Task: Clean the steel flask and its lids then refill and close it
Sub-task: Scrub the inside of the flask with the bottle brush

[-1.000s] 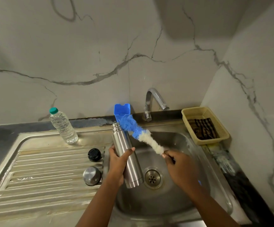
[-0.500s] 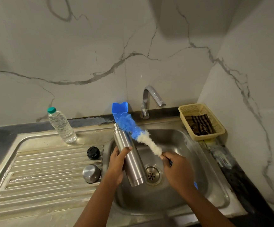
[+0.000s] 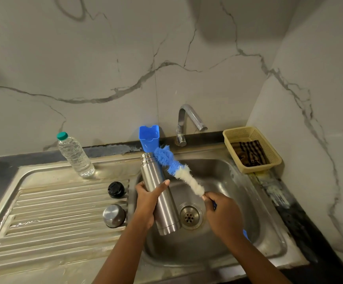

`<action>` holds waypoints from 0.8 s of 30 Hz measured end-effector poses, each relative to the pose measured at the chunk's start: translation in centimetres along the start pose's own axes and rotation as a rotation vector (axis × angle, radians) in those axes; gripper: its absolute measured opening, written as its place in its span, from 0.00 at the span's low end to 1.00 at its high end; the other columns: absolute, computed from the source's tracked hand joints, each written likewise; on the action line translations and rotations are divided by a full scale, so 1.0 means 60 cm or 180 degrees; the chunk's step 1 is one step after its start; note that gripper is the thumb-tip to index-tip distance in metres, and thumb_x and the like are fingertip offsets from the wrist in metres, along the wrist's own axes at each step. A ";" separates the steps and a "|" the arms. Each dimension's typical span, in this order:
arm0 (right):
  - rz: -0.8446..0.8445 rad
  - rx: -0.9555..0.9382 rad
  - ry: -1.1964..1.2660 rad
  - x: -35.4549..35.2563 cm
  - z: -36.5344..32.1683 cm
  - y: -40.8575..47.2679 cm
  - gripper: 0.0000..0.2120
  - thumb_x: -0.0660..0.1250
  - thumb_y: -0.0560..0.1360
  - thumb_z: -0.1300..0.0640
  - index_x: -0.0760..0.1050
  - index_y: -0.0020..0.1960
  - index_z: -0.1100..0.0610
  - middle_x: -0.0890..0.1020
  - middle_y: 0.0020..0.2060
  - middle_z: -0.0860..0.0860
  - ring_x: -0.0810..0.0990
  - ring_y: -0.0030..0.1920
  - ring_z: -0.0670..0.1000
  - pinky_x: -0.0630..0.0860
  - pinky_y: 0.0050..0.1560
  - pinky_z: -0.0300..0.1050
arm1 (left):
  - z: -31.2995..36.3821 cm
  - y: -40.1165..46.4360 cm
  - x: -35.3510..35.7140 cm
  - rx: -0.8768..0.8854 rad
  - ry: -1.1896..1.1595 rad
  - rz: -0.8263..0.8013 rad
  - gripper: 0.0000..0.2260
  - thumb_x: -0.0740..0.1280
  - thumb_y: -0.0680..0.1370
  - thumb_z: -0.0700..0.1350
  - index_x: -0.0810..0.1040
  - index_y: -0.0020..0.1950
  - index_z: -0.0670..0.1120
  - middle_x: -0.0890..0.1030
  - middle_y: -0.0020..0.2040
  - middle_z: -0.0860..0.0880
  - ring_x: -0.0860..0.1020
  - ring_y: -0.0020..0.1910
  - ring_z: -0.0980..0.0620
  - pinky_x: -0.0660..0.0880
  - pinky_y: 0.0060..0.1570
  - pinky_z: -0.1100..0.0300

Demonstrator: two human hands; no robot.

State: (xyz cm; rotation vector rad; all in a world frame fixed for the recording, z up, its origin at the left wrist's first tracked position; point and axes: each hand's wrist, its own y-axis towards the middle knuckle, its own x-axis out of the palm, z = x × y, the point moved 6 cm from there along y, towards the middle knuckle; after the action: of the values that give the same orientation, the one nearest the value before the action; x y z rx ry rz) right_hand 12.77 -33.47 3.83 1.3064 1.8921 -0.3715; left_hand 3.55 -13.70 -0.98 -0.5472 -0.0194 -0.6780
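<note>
My left hand (image 3: 147, 199) grips the open steel flask (image 3: 160, 193) round its middle and holds it tilted over the sink basin (image 3: 238, 201), mouth toward the wall. My right hand (image 3: 224, 214) holds the blue handle of a bottle brush (image 3: 176, 167). Its blue and white bristles lie outside the flask, with the blue tip beside the flask's mouth. The black inner lid (image 3: 116, 189) and the steel cup lid (image 3: 113, 215) sit on the draining board (image 3: 53, 212), left of the basin.
A clear water bottle (image 3: 75, 155) with a green cap stands at the back of the draining board. A blue holder (image 3: 149, 138) and the tap (image 3: 189, 121) are behind the basin. A yellow basket (image 3: 254, 148) with a striped cloth sits at the right.
The brush's blue tip has stayed near the flask's mouth, shifting slightly. Both hands keep their grips. The view has shifted a little.
</note>
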 end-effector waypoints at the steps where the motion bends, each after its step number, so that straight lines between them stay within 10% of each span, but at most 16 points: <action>1: 0.0033 -0.0070 -0.0023 -0.001 -0.001 -0.001 0.04 0.69 0.76 0.59 0.83 0.47 0.54 0.82 0.36 0.44 0.75 0.32 0.43 0.69 0.32 0.34 | -0.002 0.002 -0.002 -0.0013 -0.0018 0.0002 0.33 0.77 0.70 0.46 0.60 0.67 0.52 0.76 0.57 0.44 0.79 0.52 0.44 0.78 0.47 0.49; 10: 0.0152 -0.0193 -0.0063 -0.007 -0.007 -0.017 0.04 0.70 0.75 0.61 0.83 0.45 0.53 0.81 0.34 0.43 0.72 0.29 0.36 0.64 0.28 0.26 | -0.005 0.000 -0.012 -0.0004 -0.0179 -0.0291 0.17 0.71 0.74 0.44 0.73 0.61 0.53 0.79 0.55 0.42 0.79 0.53 0.42 0.78 0.52 0.45; 18: 0.0045 -0.0244 -0.0093 0.001 -0.006 -0.024 0.04 0.69 0.76 0.59 0.83 0.47 0.52 0.82 0.36 0.43 0.74 0.31 0.37 0.64 0.31 0.25 | 0.001 0.000 -0.017 0.0069 0.0058 -0.0137 0.40 0.80 0.65 0.52 0.62 0.71 0.51 0.77 0.59 0.44 0.79 0.55 0.43 0.78 0.55 0.44; 24: 0.0104 -0.0186 -0.0009 0.005 -0.001 -0.028 0.05 0.68 0.76 0.59 0.82 0.46 0.52 0.82 0.36 0.43 0.75 0.32 0.41 0.66 0.33 0.28 | -0.004 -0.004 -0.016 -0.0072 -0.0132 -0.0180 0.21 0.72 0.74 0.45 0.67 0.64 0.51 0.79 0.57 0.41 0.80 0.54 0.41 0.79 0.51 0.45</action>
State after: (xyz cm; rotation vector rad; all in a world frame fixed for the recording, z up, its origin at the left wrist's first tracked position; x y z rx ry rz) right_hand 11.24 -33.98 3.32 1.2958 1.8632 -0.2988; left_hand 2.64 -13.38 -1.25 -0.5842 -0.0664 -0.7224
